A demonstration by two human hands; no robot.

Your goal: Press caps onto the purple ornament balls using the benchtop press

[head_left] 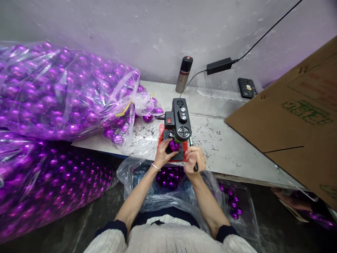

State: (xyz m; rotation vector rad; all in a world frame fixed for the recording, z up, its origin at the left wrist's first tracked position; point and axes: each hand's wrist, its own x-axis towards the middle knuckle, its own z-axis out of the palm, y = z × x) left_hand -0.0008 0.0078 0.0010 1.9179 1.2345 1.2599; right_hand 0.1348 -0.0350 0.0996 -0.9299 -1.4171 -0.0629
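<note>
A shiny purple ball [174,145] sits beneath the head of a small black press machine [181,117]. My left hand [163,154] pinches this ball between thumb and fingers from the left. The machine has round vents, silver knobs and a red switch, and its base rests on a red mat [161,135]. On the machine's right side, my right hand [195,160] is wrapped round a metal lever with a black grip [195,167]. Below my hands, more purple balls [171,177] lie in a clear plastic bag [147,196] on my lap.
Large clear bags of purple balls [58,95] fill the left side. Behind the machine stand a spray can [183,73] and a black power adapter [219,66]. A phone [246,88] lies near a cardboard box [295,119]. Dark scraps litter the white table [223,154].
</note>
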